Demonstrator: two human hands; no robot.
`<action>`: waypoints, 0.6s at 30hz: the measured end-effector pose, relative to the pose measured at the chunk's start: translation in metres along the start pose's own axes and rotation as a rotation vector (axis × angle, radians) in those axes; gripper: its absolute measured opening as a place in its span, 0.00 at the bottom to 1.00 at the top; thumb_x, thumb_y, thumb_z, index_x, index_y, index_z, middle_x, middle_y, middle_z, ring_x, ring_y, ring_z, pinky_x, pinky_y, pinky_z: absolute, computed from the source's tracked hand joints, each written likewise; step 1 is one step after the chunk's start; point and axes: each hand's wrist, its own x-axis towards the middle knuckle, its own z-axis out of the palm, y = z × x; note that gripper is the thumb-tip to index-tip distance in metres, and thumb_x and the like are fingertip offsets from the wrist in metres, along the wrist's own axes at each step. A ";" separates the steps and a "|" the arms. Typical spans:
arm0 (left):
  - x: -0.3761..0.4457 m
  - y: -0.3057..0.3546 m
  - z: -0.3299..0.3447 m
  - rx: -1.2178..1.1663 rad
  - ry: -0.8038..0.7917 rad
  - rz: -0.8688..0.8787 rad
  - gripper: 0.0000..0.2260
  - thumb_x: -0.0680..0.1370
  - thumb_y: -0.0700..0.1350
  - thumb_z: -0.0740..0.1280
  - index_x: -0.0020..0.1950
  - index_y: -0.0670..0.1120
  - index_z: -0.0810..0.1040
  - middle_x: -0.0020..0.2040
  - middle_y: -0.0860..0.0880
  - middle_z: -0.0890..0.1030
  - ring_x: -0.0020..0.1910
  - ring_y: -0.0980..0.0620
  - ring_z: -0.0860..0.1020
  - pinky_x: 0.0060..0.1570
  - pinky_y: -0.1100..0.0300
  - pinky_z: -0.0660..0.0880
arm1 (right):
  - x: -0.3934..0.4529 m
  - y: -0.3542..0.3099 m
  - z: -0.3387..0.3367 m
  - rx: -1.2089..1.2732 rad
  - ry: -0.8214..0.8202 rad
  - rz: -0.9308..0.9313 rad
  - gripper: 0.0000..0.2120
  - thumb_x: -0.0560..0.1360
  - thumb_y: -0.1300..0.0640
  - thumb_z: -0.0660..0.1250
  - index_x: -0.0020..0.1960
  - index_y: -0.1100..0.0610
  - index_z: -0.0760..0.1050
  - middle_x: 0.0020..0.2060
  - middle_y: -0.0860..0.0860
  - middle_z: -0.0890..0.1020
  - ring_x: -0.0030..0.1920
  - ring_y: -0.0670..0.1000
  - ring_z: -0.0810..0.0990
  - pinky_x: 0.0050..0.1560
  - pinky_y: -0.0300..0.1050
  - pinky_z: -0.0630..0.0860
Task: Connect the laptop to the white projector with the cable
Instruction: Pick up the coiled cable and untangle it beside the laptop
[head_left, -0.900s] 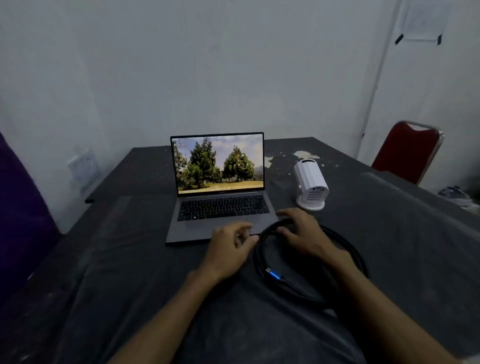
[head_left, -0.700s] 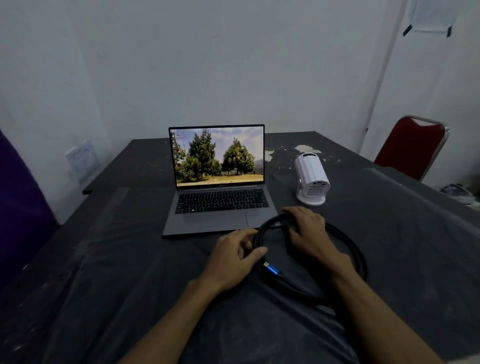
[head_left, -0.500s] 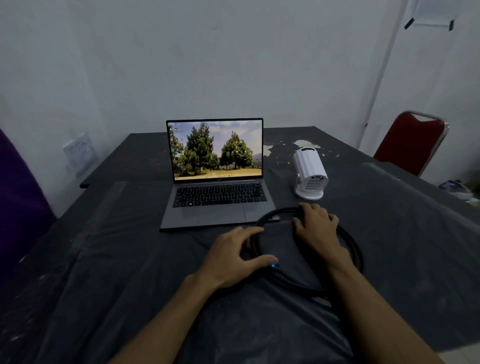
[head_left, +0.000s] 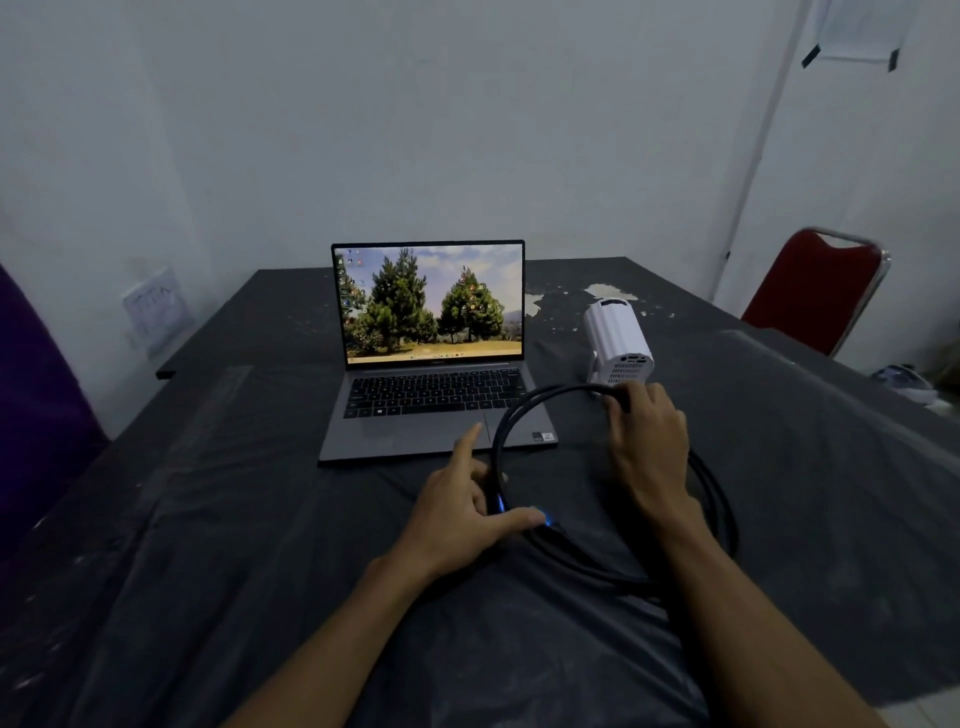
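An open grey laptop (head_left: 434, 364) with trees on its screen stands on the dark table (head_left: 208, 519). To its right stands the white projector (head_left: 615, 340), its vented port face turned toward me. A coiled black cable (head_left: 524, 410) lies in front of both. My right hand (head_left: 649, 441) grips the far part of the coil, lifting it just below the projector. My left hand (head_left: 467, 514) pinches the near left part of the coil at a plug with a blue glow, index finger stretched toward the laptop's edge.
A red chair (head_left: 815, 288) stands beyond the table's right side. A purple shape (head_left: 31, 415) fills the left edge. White chipped patches (head_left: 602, 291) mark the tabletop behind the projector. A shoe (head_left: 904, 382) lies on the floor at right.
My right hand has closed on the far side of the coil and raised it toward the projector. My left hand has shifted onto the blue-lit plug end.
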 end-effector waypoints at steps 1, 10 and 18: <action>0.000 0.000 0.000 -0.055 -0.013 -0.011 0.55 0.61 0.70 0.78 0.82 0.59 0.55 0.53 0.57 0.84 0.37 0.56 0.80 0.43 0.62 0.81 | 0.000 -0.001 -0.001 0.021 0.034 -0.015 0.06 0.82 0.58 0.69 0.53 0.62 0.80 0.46 0.62 0.81 0.44 0.66 0.80 0.46 0.57 0.73; 0.000 0.004 0.003 -0.190 -0.075 -0.059 0.10 0.73 0.51 0.77 0.50 0.49 0.82 0.43 0.49 0.88 0.43 0.51 0.87 0.45 0.57 0.83 | -0.003 -0.006 -0.005 0.100 0.047 -0.037 0.08 0.79 0.58 0.72 0.57 0.59 0.81 0.51 0.59 0.81 0.51 0.62 0.79 0.52 0.54 0.69; 0.002 0.006 -0.002 -0.264 -0.010 -0.095 0.03 0.76 0.43 0.76 0.47 0.46 0.83 0.38 0.53 0.87 0.39 0.59 0.85 0.39 0.69 0.77 | -0.016 -0.026 -0.047 0.231 -0.271 -0.057 0.15 0.77 0.54 0.77 0.62 0.56 0.83 0.54 0.54 0.84 0.53 0.52 0.82 0.60 0.56 0.79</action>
